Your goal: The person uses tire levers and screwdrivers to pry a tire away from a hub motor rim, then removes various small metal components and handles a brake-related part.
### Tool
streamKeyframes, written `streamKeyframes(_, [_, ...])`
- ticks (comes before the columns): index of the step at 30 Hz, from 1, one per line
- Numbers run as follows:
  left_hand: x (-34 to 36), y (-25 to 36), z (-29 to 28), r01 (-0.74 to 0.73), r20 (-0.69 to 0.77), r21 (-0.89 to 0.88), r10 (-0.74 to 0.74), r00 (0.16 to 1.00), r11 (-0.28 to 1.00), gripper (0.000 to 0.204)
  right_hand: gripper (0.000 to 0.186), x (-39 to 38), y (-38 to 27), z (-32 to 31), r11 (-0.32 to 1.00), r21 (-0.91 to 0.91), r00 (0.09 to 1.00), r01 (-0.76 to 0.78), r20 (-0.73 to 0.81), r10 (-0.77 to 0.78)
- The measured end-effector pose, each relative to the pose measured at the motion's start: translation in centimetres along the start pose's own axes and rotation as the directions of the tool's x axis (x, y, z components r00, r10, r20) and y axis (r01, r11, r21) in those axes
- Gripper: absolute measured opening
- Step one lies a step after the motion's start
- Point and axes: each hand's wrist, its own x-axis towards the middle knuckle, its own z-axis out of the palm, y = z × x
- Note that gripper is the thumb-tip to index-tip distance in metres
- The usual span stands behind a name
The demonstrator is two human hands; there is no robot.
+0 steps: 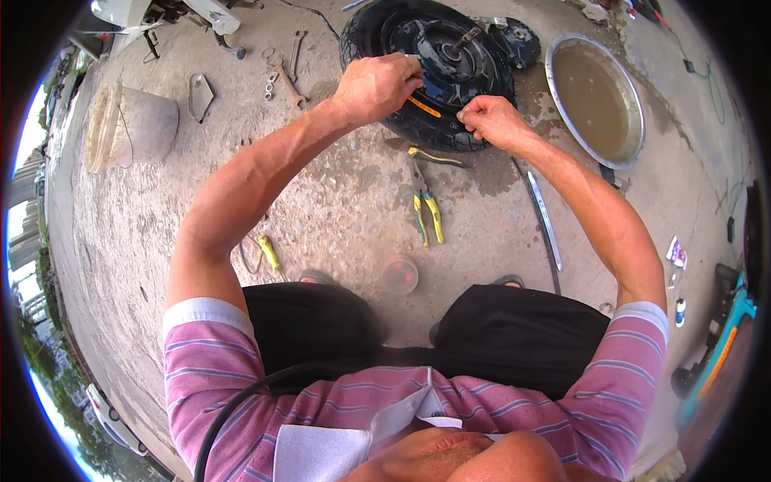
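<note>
A black wheel with its tire [393,36] lies flat at the top centre, with an orange strip [424,105] on its lower part. My left hand [377,87] is at the tire's left side, fingers curled at the strip's upper end; what they hold is hidden. My right hand [491,120] is closed in a pinch over the lower right of the tire, on something too small to make out. Below the tire lie yellow-handled pliers [435,217] and another yellow-handled tool [435,159].
A basin of murky water [594,104] is right of the wheel, a pale bucket [132,128] left. Wrenches [295,60], a yellow-handled tool [268,253], long bars [544,221] and a clear cup [399,273] lie around. A teal frame [719,337] stands far right.
</note>
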Motion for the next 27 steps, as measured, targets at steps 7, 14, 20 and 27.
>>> streamKeyframes(7, [-0.5,-0.8,-1.6,-0.056,-0.015,0.157,0.059,0.998,0.986,0.019,0.030,2.6,-3.7,2.1,0.932,-0.102,0.927,0.347,-0.118,-0.357])
streamKeyframes(14, [-1.6,-0.9,-0.9,-0.066,0.040,0.062,0.064,0.997,0.996,0.020,0.018,3.3,-5.3,4.9,0.777,-0.337,0.804,0.532,-0.085,-0.588])
streamKeyframes(20, [-0.4,0.9,-1.7,0.181,0.165,-0.031,-0.173,0.971,0.983,0.025,0.022,5.0,-3.1,4.3,0.781,-0.202,0.779,0.590,-0.112,-0.617])
streamKeyframes(27, [1.0,-0.7,-0.9,-0.146,0.217,0.080,0.125,0.968,0.986,0.026,0.027,4.6,-3.2,5.0,0.826,-0.138,0.814,0.547,-0.141,-0.563])
